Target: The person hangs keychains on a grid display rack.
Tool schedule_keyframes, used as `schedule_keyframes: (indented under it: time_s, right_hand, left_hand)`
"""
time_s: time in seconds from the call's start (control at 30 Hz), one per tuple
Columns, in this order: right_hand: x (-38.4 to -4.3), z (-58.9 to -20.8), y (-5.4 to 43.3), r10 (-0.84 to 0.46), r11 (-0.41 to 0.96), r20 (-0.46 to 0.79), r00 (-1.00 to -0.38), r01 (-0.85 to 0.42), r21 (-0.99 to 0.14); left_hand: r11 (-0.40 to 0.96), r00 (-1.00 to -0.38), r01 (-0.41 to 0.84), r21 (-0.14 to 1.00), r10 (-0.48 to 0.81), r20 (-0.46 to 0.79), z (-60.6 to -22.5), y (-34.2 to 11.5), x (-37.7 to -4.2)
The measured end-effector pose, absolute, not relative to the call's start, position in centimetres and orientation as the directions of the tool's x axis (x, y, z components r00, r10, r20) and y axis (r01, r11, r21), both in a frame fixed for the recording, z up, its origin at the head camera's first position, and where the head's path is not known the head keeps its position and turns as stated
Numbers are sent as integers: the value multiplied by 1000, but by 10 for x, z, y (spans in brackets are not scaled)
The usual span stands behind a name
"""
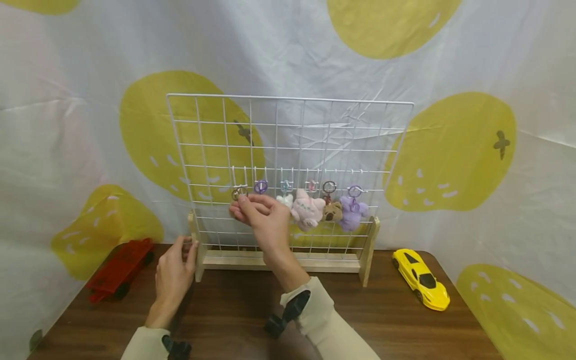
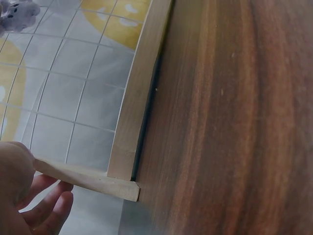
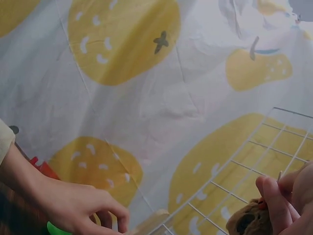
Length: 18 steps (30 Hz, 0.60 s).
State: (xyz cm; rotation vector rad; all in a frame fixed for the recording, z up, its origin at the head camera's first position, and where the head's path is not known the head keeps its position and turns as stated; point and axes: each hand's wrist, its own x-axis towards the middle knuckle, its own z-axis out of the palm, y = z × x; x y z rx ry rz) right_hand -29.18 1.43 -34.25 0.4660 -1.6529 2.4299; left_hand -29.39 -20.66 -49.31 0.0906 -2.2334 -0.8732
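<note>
A white wire grid rack [image 1: 290,148] stands in a wooden base [image 1: 281,262], with a row of hooks across its middle. My right hand [image 1: 272,220] pinches a plush keychain at the leftmost hook; its ring [image 1: 240,193] shows above my fingertips. Its brown plush body [image 3: 250,219] shows below them in the right wrist view. Whether the ring sits on the hook, I cannot tell. My left hand [image 1: 173,272] holds the base's left wooden upright [image 2: 88,179] between thumb and fingers. Right of my right hand hang pink [image 1: 308,210], brown [image 1: 333,212] and purple [image 1: 352,213] plush keychains.
A white plush [image 1: 284,200] and a purple ring [image 1: 261,186] are partly hidden by my right hand. A red toy vehicle [image 1: 121,270] stands at the table's left, a yellow toy car [image 1: 420,280] at its right. A fruit-patterned curtain [image 1: 306,65] hangs behind.
</note>
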Motion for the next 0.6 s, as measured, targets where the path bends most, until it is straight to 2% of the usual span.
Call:
schedule_keyframes:
  time_s: [0.2,0.37,0.6]
  right_hand:
    - [-295,-342,13,-31,-383,321,-946,-286,-878]
    - [-292,-350,20,-75,-398,354,-932,-297,-868]
    - [-267,-381,63,-113,-299,433,-894,-385,-873]
  left_hand:
    - [762,-741,178,622,-312,594,-492,-206,-295]
    - [762,-739,180,622,-312,597,-492,-205,-295]
    - [761,-737,187,621,-309,601,-495,-201,-298]
